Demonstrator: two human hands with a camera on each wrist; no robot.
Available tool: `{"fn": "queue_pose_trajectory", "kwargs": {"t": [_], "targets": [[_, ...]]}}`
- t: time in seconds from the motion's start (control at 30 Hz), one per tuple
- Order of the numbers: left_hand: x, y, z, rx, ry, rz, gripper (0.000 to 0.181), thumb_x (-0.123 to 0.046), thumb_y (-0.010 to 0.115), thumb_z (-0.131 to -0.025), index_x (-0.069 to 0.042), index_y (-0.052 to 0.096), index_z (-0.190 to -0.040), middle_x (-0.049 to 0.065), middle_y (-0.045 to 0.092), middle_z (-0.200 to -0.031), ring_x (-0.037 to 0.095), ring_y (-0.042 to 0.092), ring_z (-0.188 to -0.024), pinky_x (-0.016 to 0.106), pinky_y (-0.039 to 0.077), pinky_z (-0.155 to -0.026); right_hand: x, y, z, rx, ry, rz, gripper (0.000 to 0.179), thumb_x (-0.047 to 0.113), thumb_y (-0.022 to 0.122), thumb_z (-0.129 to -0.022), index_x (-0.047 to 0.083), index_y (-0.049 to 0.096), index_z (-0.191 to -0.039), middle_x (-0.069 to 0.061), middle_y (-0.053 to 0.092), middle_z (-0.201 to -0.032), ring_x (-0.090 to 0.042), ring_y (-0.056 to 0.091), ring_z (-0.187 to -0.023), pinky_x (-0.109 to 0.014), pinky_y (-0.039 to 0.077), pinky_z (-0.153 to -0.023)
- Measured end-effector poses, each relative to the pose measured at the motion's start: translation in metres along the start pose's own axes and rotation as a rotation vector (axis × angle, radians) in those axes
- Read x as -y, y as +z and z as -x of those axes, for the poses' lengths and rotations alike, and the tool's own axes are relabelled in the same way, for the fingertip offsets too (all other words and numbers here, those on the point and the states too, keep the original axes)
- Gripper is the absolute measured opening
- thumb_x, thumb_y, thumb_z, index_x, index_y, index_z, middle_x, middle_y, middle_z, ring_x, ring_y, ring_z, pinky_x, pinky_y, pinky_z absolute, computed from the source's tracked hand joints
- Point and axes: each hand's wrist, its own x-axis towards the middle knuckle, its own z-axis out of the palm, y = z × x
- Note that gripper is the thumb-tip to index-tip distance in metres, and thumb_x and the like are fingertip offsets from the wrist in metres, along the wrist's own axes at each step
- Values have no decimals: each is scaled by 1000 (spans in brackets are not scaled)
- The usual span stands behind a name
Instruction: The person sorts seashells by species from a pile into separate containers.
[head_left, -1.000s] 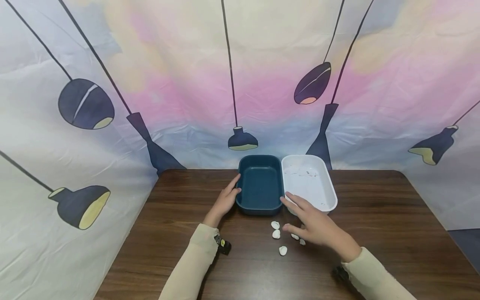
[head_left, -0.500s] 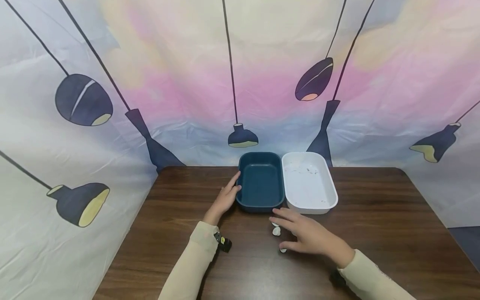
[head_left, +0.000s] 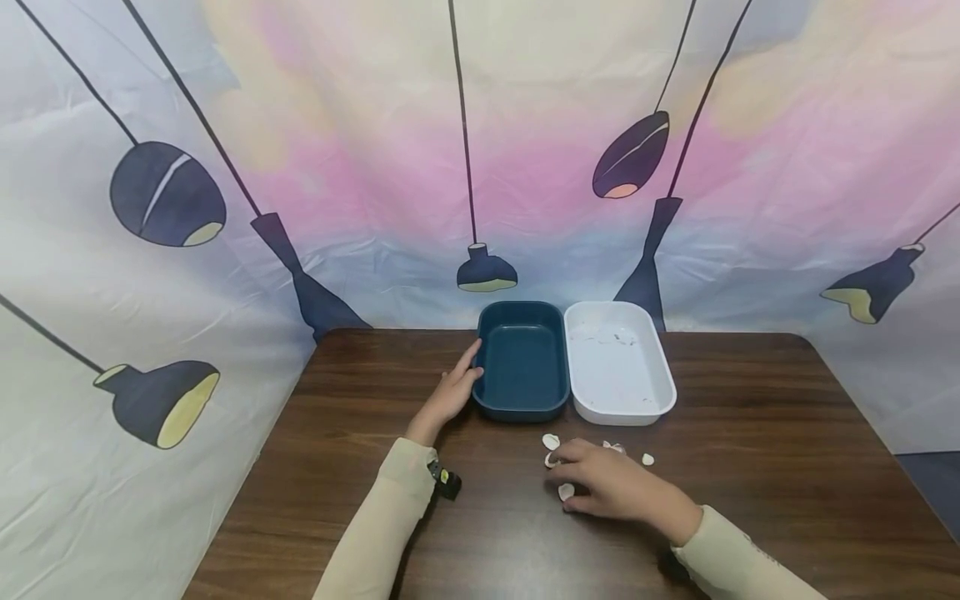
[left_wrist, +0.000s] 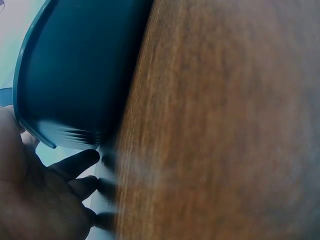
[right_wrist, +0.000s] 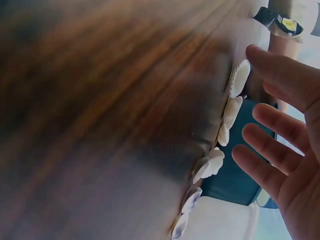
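Right hand (head_left: 615, 482) has moved from white tray (head_left: 622, 375) to shells (head_left: 551, 442) on table (head_left: 330, 500), fingers spread. Left hand (head_left: 450, 394), fingers apart, touches blue tray (head_left: 522, 362), whose long axis points away from person, toward backdrop (head_left: 390, 208).

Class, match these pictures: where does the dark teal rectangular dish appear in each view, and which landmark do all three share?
Head: the dark teal rectangular dish is just below and right of centre, left of the white dish.
Left wrist: upper left, cut off by the top edge.
Right wrist: right of centre, partly hidden by seashells and the right hand.
Shared landmark: the brown wood-grain tabletop.
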Motion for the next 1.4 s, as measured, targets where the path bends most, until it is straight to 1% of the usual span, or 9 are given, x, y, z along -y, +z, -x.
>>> {"fn": "queue_pose_trajectory", "kwargs": {"t": [0.13, 0.23, 0.43, 0.57, 0.73, 0.97, 1.1, 1.23, 1.4], "targets": [[-1, 0, -1, 2, 1, -4, 61, -34, 35, -114, -30, 17, -171, 7, 20, -175, 37, 21, -159, 61, -9, -126, 0, 0, -1, 21, -14, -15, 22, 16, 88, -85, 16, 80, -105, 7, 68, -101, -5, 63, -94, -25, 55, -82], [-1, 1, -1, 6, -2, -4, 60, -34, 34, -114, -31, 16, -171, 7, 19, -175, 38, 20, -159, 62, -11, -125, -1, -1, -2, 53, -7, -23, 18, 13, 86, -85, 16, 80, -102, 9, 69, -96, -1, 63, -89, -21, 54, -76], [-2, 2, -5, 13, 4, 0, 60, -32, 34, -115, -30, 15, -172, 8, 18, -176, 40, 20, -159, 65, -12, -124, -2, 1, -3, 55, 2, -11, 17, 6, 80, -85, 15, 80, -100, 6, 70, -98, -2, 65, -89, -19, 55, -76], [-4, 1, -4, 14, 6, 4, 60, -31, 34, -115, -28, 15, -172, 9, 17, -176, 39, 19, -159, 65, -12, -124, -2, 1, -5, 52, 3, -17, 20, 4, 77, -84, 15, 79, -100, 7, 67, -98, -1, 61, -85, -20, 54, -74], [-5, 0, -2, 10, -2, 5, 60, -33, 34, -115, -30, 15, -172, 7, 17, -176, 38, 20, -159, 64, -13, -124, -2, 2, -7, 66, 19, -19, 21, 4, 75, -83, 15, 79, -100, 6, 65, -98, -2, 58, -83, -21, 53, -72], [2, 3, 0, 17, -8, 19, 61, -31, 36, -115, -30, 14, -172, 8, 16, -176, 40, 17, -160, 66, -14, -123, -3, -2, -11, 101, 56, -31, 18, 7, 74, -86, 15, 80, -100, 7, 63, -97, -3, 59, -84, -23, 52, -71], [5, 4, 2, 16, -14, 12, 61, -32, 35, -114, -29, 15, -172, 8, 16, -176, 39, 18, -160, 66, -13, -123, -4, -11, -15, 89, 39, -42, 18, 5, 74, -85, 12, 80, -100, 5, 64, -99, -2, 61, -85, -22, 53, -70], [2, 3, 2, 18, -13, 18, 60, -34, 34, -115, -30, 15, -172, 7, 15, -176, 39, 17, -160, 65, -13, -124, -9, -24, -22, 82, 54, -69, 20, 2, 73, -86, 8, 81, -103, 3, 64, -95, -3, 59, -82, -20, 53, -72], [-2, 1, 2, 16, -13, 24, 61, -34, 35, -114, -30, 15, -172, 8, 16, -176, 41, 16, -159, 66, -13, -123, -17, -39, -30, 60, 69, -86, 21, 1, 71, -87, 7, 81, -105, 2, 65, -96, -7, 60, -83, -24, 55, -74]]}}
